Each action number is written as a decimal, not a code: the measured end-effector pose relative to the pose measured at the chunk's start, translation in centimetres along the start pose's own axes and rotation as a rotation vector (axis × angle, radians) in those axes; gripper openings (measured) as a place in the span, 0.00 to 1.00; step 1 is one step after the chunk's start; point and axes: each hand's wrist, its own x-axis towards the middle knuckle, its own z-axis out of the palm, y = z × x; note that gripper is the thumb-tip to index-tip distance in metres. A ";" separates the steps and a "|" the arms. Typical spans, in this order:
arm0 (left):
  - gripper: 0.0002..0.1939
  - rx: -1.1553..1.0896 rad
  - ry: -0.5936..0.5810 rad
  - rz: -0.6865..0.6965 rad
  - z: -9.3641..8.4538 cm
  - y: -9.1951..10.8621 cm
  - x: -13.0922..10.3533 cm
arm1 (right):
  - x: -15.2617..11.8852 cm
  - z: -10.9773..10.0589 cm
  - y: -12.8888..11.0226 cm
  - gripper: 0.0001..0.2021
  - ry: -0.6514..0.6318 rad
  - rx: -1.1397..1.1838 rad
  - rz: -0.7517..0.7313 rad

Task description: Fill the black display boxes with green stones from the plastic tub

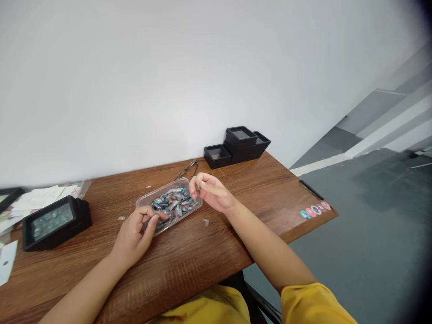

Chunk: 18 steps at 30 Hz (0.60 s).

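Observation:
A clear plastic tub sits on the table, heaped with small shiny teal, pink and silver pieces whose kind I cannot make out. At its right end, my right hand is raised with thumb and fingers pinched on a small teal piece. My left hand rests at the tub's near left edge, its index finger stretched over the pieces and its thumb slightly apart. Nothing shows clearly in that hand.
Black boxes with clear windows are stacked against the wall. Another windowed black box lies at the left beside papers. Behind the tub are glasses. Small clear bits dot the wooden table; stickers mark its right corner.

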 end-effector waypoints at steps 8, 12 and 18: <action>0.05 0.019 -0.004 -0.003 0.1 -0.3 -0.1 | -0.1 0.0 0.2 0.16 -0.015 -0.027 0.009; 0.05 0.066 0.026 0.027 0.0 -0.1 0.0 | -0.1 0.1 0.4 0.16 -0.027 -0.041 0.015; 0.06 0.110 0.027 0.066 0.0 -0.1 -0.2 | -0.2 0.3 0.2 0.15 -0.028 -0.066 0.012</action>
